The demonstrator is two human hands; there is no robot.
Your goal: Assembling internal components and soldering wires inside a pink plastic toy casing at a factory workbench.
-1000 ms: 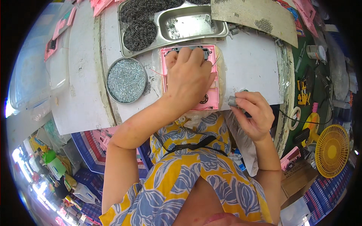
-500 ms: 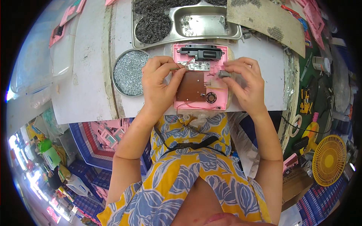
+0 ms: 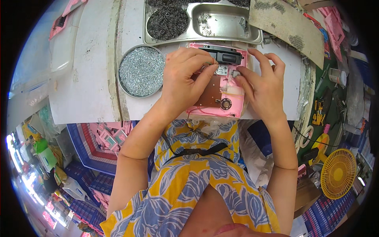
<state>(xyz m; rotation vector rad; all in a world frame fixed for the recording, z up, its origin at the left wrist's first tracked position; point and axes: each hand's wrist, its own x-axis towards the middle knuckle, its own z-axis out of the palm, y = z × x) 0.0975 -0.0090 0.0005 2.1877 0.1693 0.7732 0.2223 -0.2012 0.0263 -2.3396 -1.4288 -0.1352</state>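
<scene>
A pink plastic casing (image 3: 237,107) lies on the table before me, holding a brown board (image 3: 211,91), a black mechanism (image 3: 224,56), a metal plate (image 3: 223,70) and a round black part (image 3: 226,104). Over its left side, my left hand (image 3: 185,79) pinches a thin wire (image 3: 213,60) between thumb and index finger; the fingertips partly hide it. On the right, my right hand (image 3: 263,81) has its thumb and index finger on a small grey part (image 3: 236,74) in the casing, while its other fingers stretch out.
To the left stands a round tin (image 3: 141,71) of small silvery metal pieces. Behind the casing is a steel tray (image 3: 252,36) with dark springs (image 3: 167,23), next to a board (image 3: 288,23). A blue basket (image 3: 94,166) sits below the table; a yellow fan (image 3: 338,173) is at right.
The small grey part has gone from above the casing into it, with my right thumb and index finger still at it. My left hand has shifted right and slightly farther over the casing.
</scene>
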